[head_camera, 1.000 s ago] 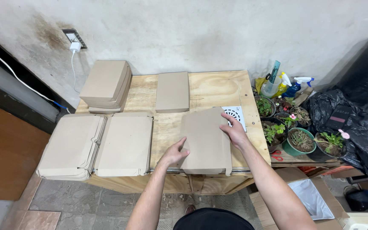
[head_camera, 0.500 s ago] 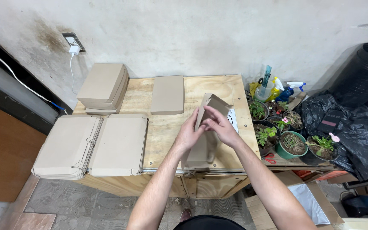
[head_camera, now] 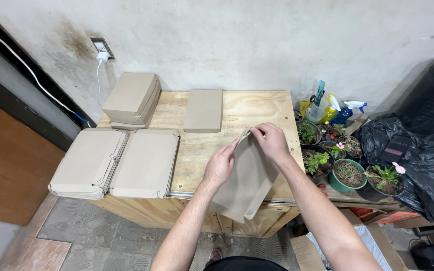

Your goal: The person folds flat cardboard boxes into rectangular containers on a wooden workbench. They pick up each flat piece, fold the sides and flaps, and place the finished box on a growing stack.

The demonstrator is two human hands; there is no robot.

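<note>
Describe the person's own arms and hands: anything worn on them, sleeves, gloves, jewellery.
Both arms are bare as far as the frame's bottom edge; no sleeves show. The left hand and right hand wear no gloves. No rings, watch or wristband are visible. A dark garment shows at the bottom edge.

At your ten o'clock sits a stack of closed tan cardboard boxes on the pale plywood table, and just right of it, at twelve, lies a single flat tan box. At your nine o'clock two piles of flat unfolded cardboard blanks overhang the table's near edge. At two o'clock you see spray bottles, with small green potted plants nearer, at three. Crumpled black plastic sheeting lies beyond them. A white charger hangs from the wall socket at eleven.
</note>
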